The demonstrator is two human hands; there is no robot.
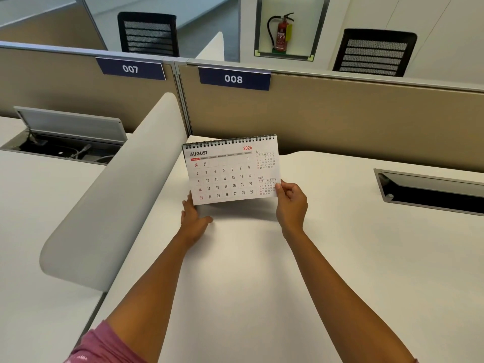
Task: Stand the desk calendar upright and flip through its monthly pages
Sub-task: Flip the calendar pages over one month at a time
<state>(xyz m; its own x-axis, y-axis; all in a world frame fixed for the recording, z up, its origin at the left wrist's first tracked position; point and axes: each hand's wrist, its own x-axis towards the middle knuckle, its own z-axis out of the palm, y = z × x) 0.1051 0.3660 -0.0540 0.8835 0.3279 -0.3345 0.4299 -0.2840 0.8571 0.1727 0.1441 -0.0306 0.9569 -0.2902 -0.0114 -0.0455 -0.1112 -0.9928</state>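
**Pinched at the corner, braced at the base**

Pinching the lower right corner of the August page between thumb and fingers, my right hand [291,203] was closed on the desk calendar [231,170], ready, I judged, to lift that sheet up and over the spiral binding [230,141] along the top edge. My left hand [193,218] lay against the lower left corner, fingers tucked behind it and thumb spread on the white desk [340,258]; whether it truly gripped the base I could not tell, but it served to stop the stand sliding. The calendar stood upright, tilted back a little, just in front of the beige partition [340,121] beneath the label 008 [233,79], beside the curved grey divider [110,205]. Standing looked done; with August showing, I reckoned the flipping was well along, several months remaining.
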